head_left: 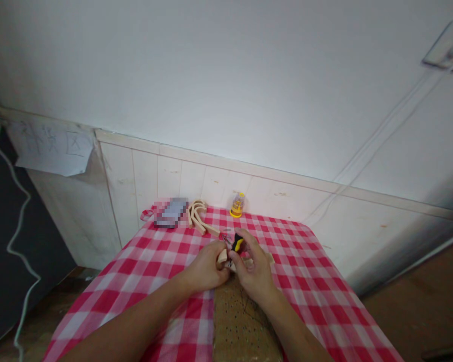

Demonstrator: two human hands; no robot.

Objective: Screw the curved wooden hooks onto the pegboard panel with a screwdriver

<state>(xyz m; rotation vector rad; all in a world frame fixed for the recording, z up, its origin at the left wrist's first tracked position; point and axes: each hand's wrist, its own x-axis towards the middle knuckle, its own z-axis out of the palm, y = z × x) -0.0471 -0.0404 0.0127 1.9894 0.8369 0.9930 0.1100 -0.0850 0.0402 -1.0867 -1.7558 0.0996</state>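
Note:
My left hand (207,267) and my right hand (253,270) meet over the middle of a table covered with a red and white checked cloth (143,266). The left hand's fingers are closed round a small pale wooden piece (222,257). In my right hand, fingers pinched, is a short screwdriver with a yellow and black handle (237,243), its tip pointing down toward the wooden piece. Under my wrists lies a brown perforated board (236,327).
Several curved pale wooden pieces (198,216) lie at the table's far side, next to a blurred grey object (170,212) with a pink strap. A small yellow container (237,205) stands by the white panelled wall. A socket with cables is at the upper right.

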